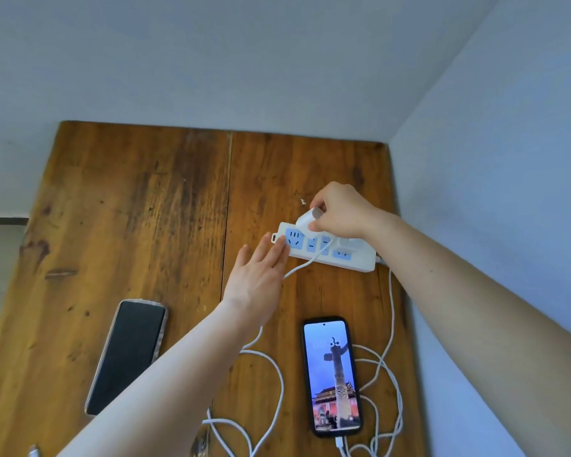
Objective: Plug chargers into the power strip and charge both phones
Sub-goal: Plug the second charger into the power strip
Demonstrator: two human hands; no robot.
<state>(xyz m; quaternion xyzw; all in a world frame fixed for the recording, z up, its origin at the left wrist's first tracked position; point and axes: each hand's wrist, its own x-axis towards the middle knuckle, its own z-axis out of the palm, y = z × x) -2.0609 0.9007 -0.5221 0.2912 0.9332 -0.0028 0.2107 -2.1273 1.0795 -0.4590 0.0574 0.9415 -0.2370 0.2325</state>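
1. At the far left of the wooden worktop (pixel 139 199), a dark-screened phone (pixel 127 356) lies face up. No cable reaches it in this view, so it looks uncharged and still to be done.
2. Your left hand (pixel 256 277) lies flat just right of it. Its fingers (pixel 279 250) are spread wide and hold nothing; the fingertips press the near left end of the power strip (pixel 360 260), apparently to steady it.
3. A white cable (pixel 279 387) runs from under that hand in loose loops towards the near edge of the worktop.
4. The power strip sits towards the back right of the worktop, white with blue sockets. One white plug already seems seated near its right end, partly hidden by your wrist.
5. Your right hand (pixel 338 211) pinches a white charger (pixel 307 221), tilted, just above the strip's left-middle sockets. It does not look fully pushed in.
6. Near the right edge, a lit phone (pixel 332 376) lies face up with a cable in its bottom port, so it appears connected.
7. My judgement: roughly halfway; seat this charger, then cable the dark phone.
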